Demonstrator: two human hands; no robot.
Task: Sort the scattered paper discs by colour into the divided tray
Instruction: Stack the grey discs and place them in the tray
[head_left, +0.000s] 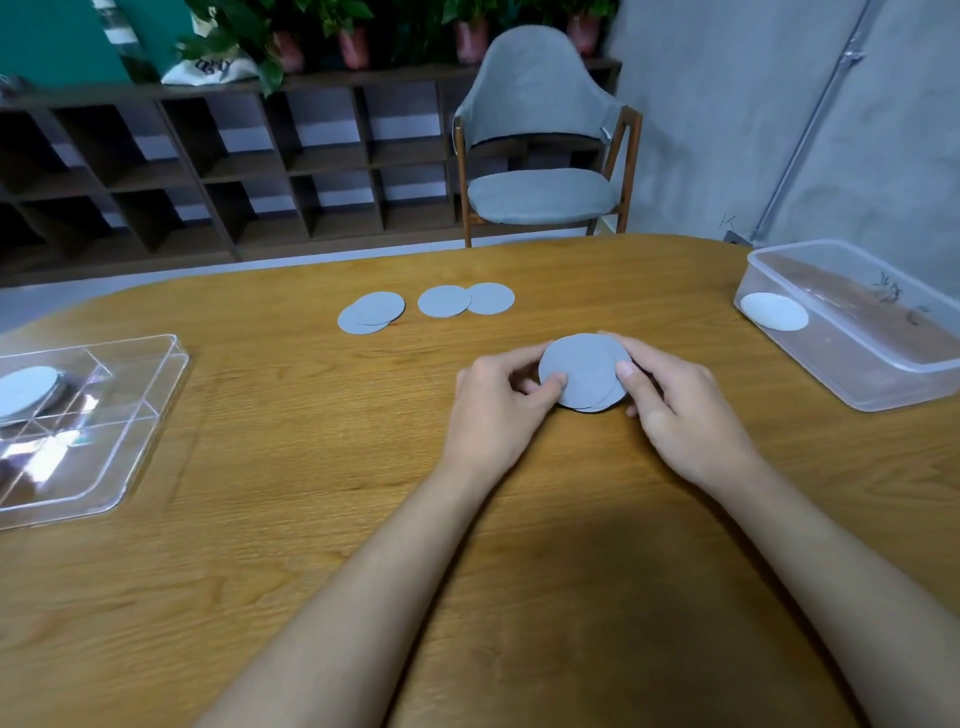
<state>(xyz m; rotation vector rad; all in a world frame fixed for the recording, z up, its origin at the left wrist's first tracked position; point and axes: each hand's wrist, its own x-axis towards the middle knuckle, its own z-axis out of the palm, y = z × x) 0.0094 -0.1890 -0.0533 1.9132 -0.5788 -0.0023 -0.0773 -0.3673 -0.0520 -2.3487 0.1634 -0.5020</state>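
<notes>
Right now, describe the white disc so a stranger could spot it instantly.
Look to the wooden table's far right edge, where a clear plastic tub sits. The white disc lies alone inside at its near-left end; the loose discs mid-table are grey.

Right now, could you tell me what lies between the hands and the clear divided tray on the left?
Only bare wooden table, in the head view, separates the hands from the clear divided tray.

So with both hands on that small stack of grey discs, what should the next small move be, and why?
Probably carry the stack of grey discs, pinched between the left hand and right hand, left to the divided tray. Grey discs already lie in its far-left compartment, so they likely belong there. The loose discs farther back can wait.
</notes>
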